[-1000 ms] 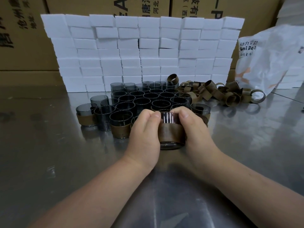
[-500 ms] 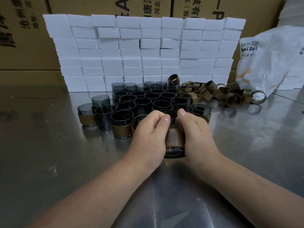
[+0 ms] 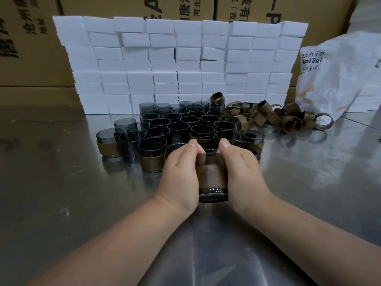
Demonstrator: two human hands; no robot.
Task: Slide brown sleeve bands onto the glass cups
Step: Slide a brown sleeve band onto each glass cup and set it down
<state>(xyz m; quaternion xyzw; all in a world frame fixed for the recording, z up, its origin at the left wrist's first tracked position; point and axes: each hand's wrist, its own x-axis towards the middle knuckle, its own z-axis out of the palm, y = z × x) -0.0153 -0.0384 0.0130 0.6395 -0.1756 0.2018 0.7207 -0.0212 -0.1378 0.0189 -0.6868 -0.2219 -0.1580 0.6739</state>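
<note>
The glass cup [image 3: 213, 194] is at the near edge of the cluster, between both hands, with a brown sleeve band [image 3: 211, 175] around its wall. A strip of bare glass shows under the band at the base. The left hand [image 3: 181, 178] and right hand [image 3: 244, 174] curl round the cup from either side, each thumb lying at the band's upper edge. I cannot tell whether the base touches the counter [image 3: 82, 203].

Compared with a second ago, the cup has come nearer to the person and the thumbs have closed over the top. The glass that then showed above the band is now hidden. This reads as the last seating push, so this cup looks nearly done.

Around it, a few banded cups [image 3: 151, 162] stand at the front of the group. Behind them are many bare cups [image 3: 178, 126], all apparently empty. The loose bands [image 3: 278, 118] lie heaped to the right, so most of the job remains.

Further out, a white plastic bag [image 3: 340, 79] slumps at the right, its contents hidden. White foam blocks [image 3: 165, 58] are stacked in front of closed cardboard boxes [image 3: 31, 48].
</note>
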